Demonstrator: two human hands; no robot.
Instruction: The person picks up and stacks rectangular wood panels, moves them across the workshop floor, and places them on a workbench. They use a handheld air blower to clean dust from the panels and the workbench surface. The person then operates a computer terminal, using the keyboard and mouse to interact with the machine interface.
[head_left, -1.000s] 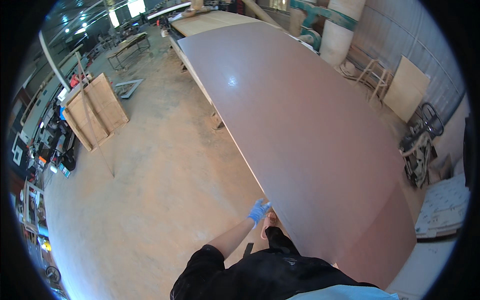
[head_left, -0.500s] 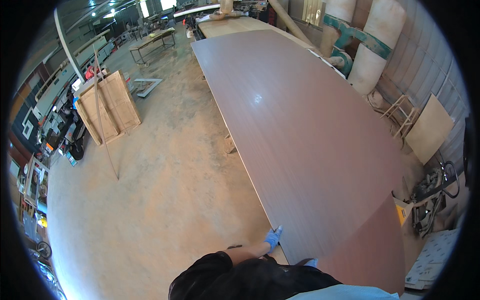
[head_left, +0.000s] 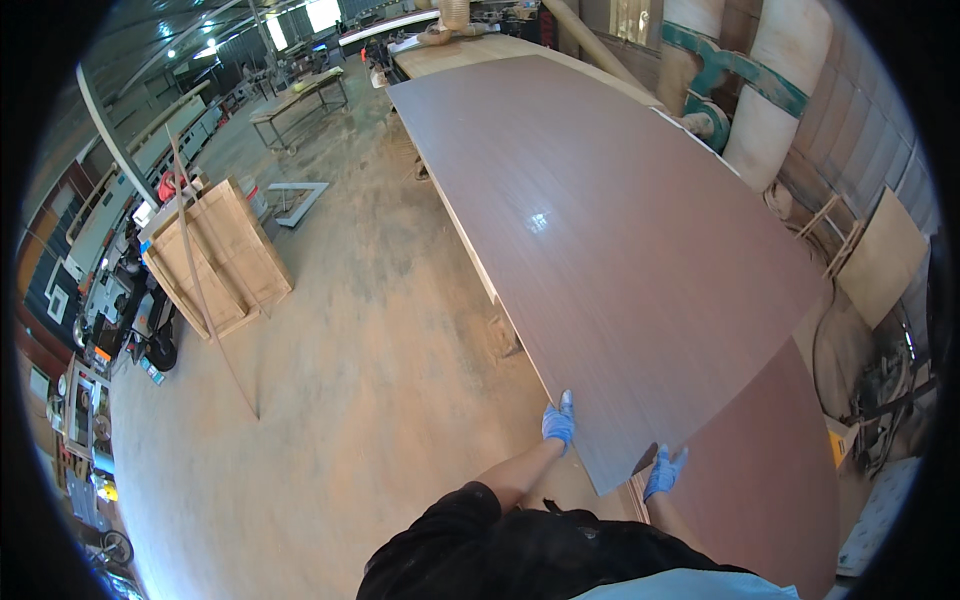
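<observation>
A long, glossy brown panel [head_left: 600, 270] lies on top of a stack, running away from me. My left hand [head_left: 560, 422], in a blue glove, is closed on its left edge near the close corner, the thumb side showing on top. Beside the panel's near edge is my right hand [head_left: 664, 472], also in a blue glove, with its fingers apart. Whether the right palm presses on that edge cannot be made out. Below the top panel, a redder brown panel [head_left: 750, 480] shows at the near right, and the stack's layered edge shows by my right wrist.
Pale boards [head_left: 470, 50] continue at the far end. Dust-collector bags with a green frame [head_left: 740, 75] stand at the far right; a plywood sheet [head_left: 882, 255] leans on the right wall. On the left are a wooden crate panel [head_left: 220, 260] and the dusty concrete floor [head_left: 350, 430].
The top panel has slid away from me, so more of the redder panel beneath shows. Both hands have moved forward, and my right hand has come into fuller view.
</observation>
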